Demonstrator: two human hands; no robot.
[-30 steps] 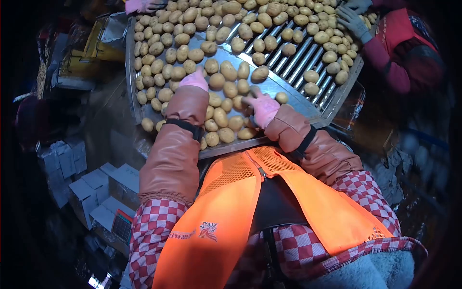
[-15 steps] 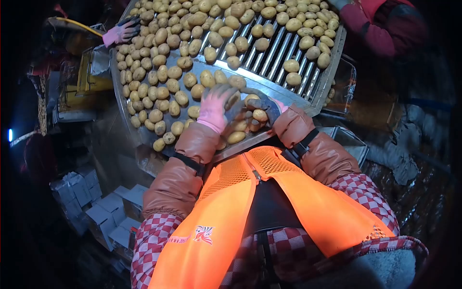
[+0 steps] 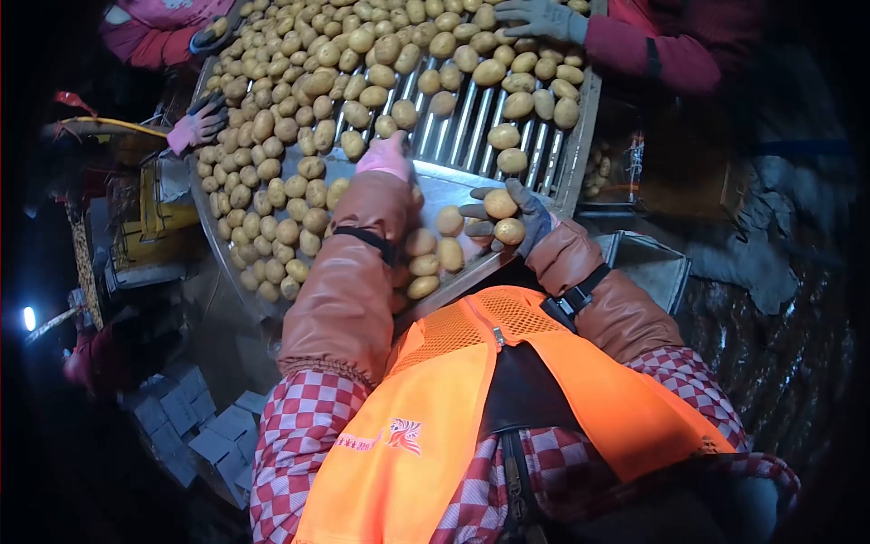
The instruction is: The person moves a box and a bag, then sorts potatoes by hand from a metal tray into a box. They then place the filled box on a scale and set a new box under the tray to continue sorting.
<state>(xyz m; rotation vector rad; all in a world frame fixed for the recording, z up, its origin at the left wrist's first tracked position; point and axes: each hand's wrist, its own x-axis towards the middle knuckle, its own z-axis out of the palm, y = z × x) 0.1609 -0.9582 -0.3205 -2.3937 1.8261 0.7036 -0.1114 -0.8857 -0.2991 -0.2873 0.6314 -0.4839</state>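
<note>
My left hand (image 3: 387,156), in a pink glove, reaches forward to the near edge of the metal rollers (image 3: 467,122), beside several potatoes. Its fingers are mostly hidden behind the back of the glove and the wrist. My right hand (image 3: 521,218), in a grey-dark glove, is palm up near the front right of the metal table (image 3: 450,186), with its fingers curled round two potatoes (image 3: 500,203). A small group of potatoes (image 3: 424,265) lies between my forearms at the table's front edge.
Many potatoes (image 3: 272,136) cover the left and back of the table. A co-worker's grey-gloved hand (image 3: 544,20) rests at the back right, a pink-gloved hand (image 3: 198,124) at the left edge, another glove (image 3: 210,36) behind it. An open box (image 3: 643,272) stands right; pale boxes (image 3: 222,444) lower left.
My left hand has moved forward, away from my right hand, to the rollers. My right hand has turned palm up with potatoes in it. The co-worker's grey glove has reached over the potatoes.
</note>
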